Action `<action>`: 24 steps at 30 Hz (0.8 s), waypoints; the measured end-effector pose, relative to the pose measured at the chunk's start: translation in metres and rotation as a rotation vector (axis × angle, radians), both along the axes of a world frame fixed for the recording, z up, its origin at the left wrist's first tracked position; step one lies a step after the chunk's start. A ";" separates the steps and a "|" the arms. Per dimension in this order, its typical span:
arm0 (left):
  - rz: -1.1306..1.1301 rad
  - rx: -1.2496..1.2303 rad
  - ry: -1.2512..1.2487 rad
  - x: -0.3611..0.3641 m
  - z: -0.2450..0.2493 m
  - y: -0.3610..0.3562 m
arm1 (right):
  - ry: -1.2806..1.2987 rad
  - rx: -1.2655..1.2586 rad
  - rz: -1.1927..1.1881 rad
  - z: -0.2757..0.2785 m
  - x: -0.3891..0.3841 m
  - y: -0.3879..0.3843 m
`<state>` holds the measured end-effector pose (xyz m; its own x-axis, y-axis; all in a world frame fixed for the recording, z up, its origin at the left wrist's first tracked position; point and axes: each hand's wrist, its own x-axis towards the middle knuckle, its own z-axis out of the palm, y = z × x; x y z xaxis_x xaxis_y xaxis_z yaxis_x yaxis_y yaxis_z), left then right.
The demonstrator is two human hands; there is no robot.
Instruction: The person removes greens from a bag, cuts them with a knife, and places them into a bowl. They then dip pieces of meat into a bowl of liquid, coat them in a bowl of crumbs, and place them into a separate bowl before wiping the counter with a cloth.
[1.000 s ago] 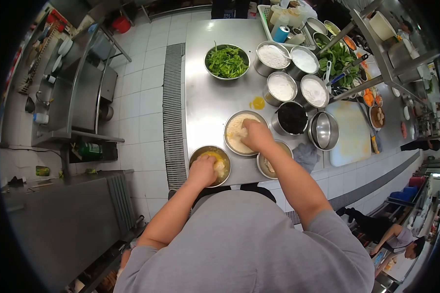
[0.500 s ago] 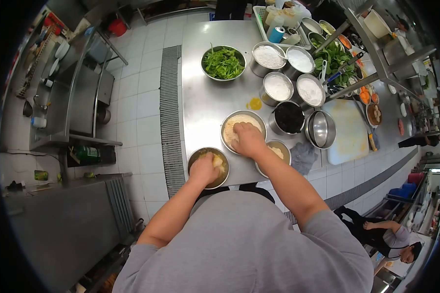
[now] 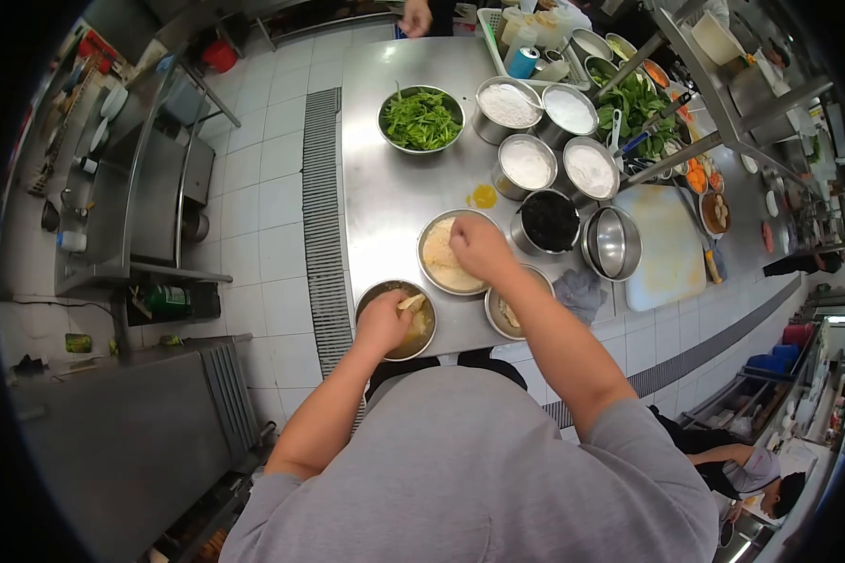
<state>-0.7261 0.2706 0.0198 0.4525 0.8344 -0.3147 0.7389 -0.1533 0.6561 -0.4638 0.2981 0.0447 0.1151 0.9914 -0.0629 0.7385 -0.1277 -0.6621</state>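
My left hand [image 3: 385,322] is over a steel bowl [image 3: 430,328] of yellowish liquid, likely egg. Between its fingers and thumb is a pale yellow, wet-looking piece of food [image 3: 411,303]. My right hand [image 3: 483,248] is closed above a bowl of pale crumbs [image 3: 444,258], fingers curled down; whatever they hold is hidden. Partly covered by my right forearm, another steel bowl [image 3: 494,314] has pale pieces inside.
Several steel pots of white powder [image 3: 527,161] and a pot of black stuff [image 3: 548,221] stand beyond. Stacked bowls [image 3: 612,246], a cloth [image 3: 580,295] and a cutting board [image 3: 665,253] lie right. Greens fill a bowl [image 3: 422,119]; another person's hand [image 3: 415,17] shows behind.
My left hand has lifted slightly and the pale piece in it shows more clearly. My right hand has risen from the crumbs and closed. Another person's hand has appeared at the far table edge.
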 end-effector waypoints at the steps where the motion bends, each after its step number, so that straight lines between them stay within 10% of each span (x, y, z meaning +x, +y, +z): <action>1: 0.047 -0.039 -0.030 -0.002 0.001 0.000 | -0.005 -0.017 0.064 -0.014 -0.004 -0.003; 11: 0.260 -0.299 -0.287 -0.032 -0.034 0.013 | -0.201 0.183 0.088 -0.024 -0.002 -0.017; 24: 0.348 -0.279 -0.385 -0.047 -0.019 0.015 | 0.779 0.072 -0.383 0.004 0.060 -0.117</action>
